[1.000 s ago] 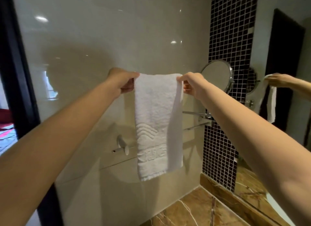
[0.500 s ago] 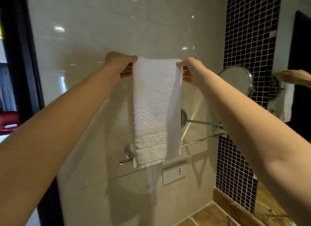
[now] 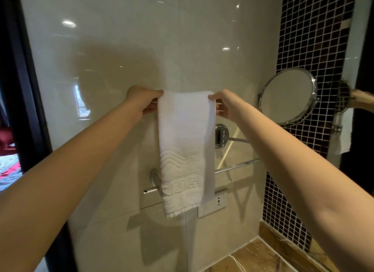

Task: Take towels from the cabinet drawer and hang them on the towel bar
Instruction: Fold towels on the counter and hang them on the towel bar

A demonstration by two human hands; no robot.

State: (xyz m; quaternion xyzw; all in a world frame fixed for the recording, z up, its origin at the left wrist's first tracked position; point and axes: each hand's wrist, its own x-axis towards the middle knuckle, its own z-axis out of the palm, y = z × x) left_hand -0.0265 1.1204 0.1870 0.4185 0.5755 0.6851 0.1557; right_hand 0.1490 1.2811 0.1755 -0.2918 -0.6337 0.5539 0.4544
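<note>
A folded white towel [image 3: 185, 150] with a wavy embossed band hangs straight down in front of the beige tiled wall. My left hand [image 3: 142, 99] pinches its top left corner and my right hand [image 3: 224, 103] pinches its top right corner. The chrome towel bar [image 3: 236, 166] runs along the wall well below my hands; the towel's lower half hides its middle, and its left end [image 3: 150, 189] pokes out beside the towel. I cannot tell whether the towel touches the bar.
A round chrome mirror [image 3: 288, 96] on a swing arm [image 3: 236, 139] juts out at the right, in front of a dark mosaic strip [image 3: 311, 39]. A wall socket plate [image 3: 214, 205] sits under the bar. A dark door frame [image 3: 22, 89] is left, a marble counter [image 3: 259, 257] below.
The view has tilted up and closer, so the bar and socket show more fully. Both hands keep holding the towel's top corners, which now sit lower in the view than half a second ago.
</note>
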